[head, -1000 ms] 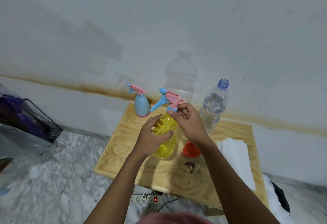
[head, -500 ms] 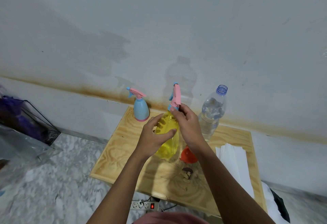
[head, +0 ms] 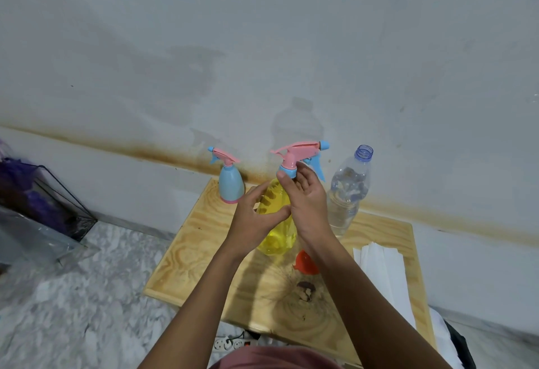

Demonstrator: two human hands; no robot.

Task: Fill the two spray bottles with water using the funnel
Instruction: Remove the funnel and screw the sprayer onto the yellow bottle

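Note:
A yellow spray bottle (head: 277,222) stands on the wooden table (head: 198,240). My left hand (head: 253,220) grips its body from the left. My right hand (head: 306,196) pinches the blue collar under its pink trigger head (head: 300,152), whose nozzle points right. A blue spray bottle (head: 230,183) with a pink head stands at the table's far left corner. An uncapped clear water bottle (head: 348,193) stands to the right of my hands. An orange funnel (head: 304,262) lies on the table, partly hidden under my right forearm.
A stack of white paper towels (head: 379,266) lies along the table's right side. A dark knot (head: 306,288) marks the wood near the front. A wire basket (head: 55,208) sits on the marble floor at left. A power strip (head: 230,344) lies under the table.
The pink trigger head has turned on the yellow bottle: its nozzle pointed left, then away, and now points right. My left hand has kept its grip on the bottle.

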